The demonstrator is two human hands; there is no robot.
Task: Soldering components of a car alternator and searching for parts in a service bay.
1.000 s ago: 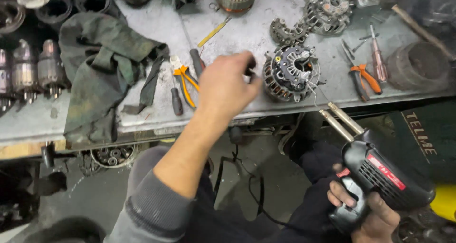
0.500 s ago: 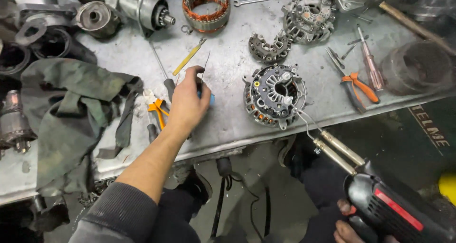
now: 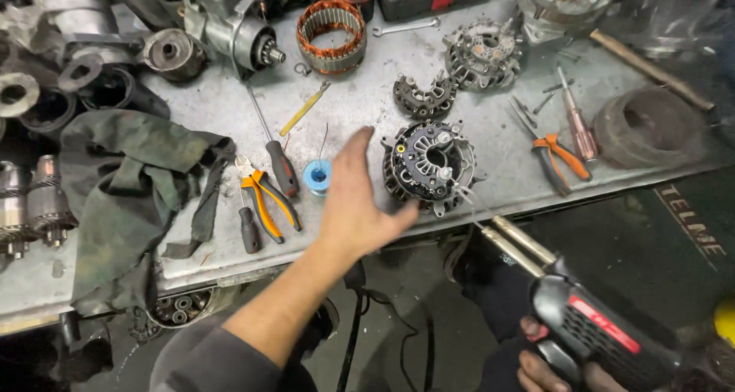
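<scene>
On the bench, left hand (image 3: 356, 200) hovers beside solder spool (image 3: 316, 177).

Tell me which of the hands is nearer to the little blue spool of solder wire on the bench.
Left. The left hand hovers open just right of the blue spool, almost beside it. The right hand is far off below the bench, gripping the soldering gun.

bench (image 3: 490, 78): alternator end frame (image 3: 430, 166) centre, near front edge | solder spool (image 3: 317, 177) just left of it, left hand (image 3: 358, 202) between them | pliers (image 3: 262, 195) and screwdriver (image 3: 273, 151) further left | rag (image 3: 130, 185) far left | soldering gun (image 3: 589, 327) front right, off bench, in right hand (image 3: 545, 369)
</scene>
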